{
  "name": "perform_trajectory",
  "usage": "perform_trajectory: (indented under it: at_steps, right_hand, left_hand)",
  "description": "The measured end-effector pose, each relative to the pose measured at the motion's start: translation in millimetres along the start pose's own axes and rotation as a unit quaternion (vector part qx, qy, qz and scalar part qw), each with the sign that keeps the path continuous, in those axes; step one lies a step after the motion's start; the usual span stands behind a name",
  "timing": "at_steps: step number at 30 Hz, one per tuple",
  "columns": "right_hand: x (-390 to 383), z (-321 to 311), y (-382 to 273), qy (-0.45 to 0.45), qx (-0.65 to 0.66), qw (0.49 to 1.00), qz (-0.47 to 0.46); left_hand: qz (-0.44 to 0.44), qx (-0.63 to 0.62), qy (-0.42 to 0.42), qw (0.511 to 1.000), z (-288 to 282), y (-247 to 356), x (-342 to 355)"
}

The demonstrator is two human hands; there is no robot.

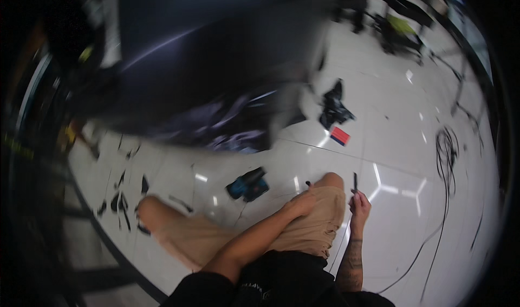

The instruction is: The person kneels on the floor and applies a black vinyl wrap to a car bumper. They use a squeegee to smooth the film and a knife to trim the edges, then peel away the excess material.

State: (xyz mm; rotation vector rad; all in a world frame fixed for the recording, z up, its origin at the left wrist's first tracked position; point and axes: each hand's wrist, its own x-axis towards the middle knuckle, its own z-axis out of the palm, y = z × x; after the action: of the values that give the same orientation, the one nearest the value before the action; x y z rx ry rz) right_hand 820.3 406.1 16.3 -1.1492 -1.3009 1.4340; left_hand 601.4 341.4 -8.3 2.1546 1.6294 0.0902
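My right hand [359,205] is closed around a slim black tool [355,182] that points upward, away from me. I cannot make out whether it is a knife. My left hand [301,203] rests by my right knee, its fingers curled; a small dark piece [308,183] shows at its fingertips, too small to name. In front of me stands a large dark, glossy panel [216,74], blurred, with wrinkled shiny film [233,125] along its lower edge. A black and blue pouch-like thing [247,184] lies on the floor between the panel and my legs.
Crumpled black film [335,106] and a flat red and blue packet [340,136] lie beyond my right knee. Black scraps [120,203] are scattered at the left. A coiled dark cable [447,150] trails along the right. Far right stands a wheeled stand or stool [400,31].
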Motion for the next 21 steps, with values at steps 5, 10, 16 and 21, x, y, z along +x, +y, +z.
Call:
perform_trajectory:
  at_steps: [5,10,16,21]
  right_hand:
    - [-38,21,-38,-0.101,0.018,0.994,-0.045]
    - [-48,92,-55,-0.17,0.024,0.981,-0.093]
    - [-60,183,-113,-0.332,-0.08,0.925,-0.166]
    - [-85,219,-135,-0.471,0.099,0.869,0.115]
  left_hand:
    - [-0.17,-0.221,0.109,0.954,0,20,-65]
    - [-0.063,-0.372,0.19,0.907,-63,44,-125]
    - [-0.163,-0.652,0.43,0.603,-106,45,-169]
    - [-0.134,-0.683,0.539,0.474,-111,28,-210]
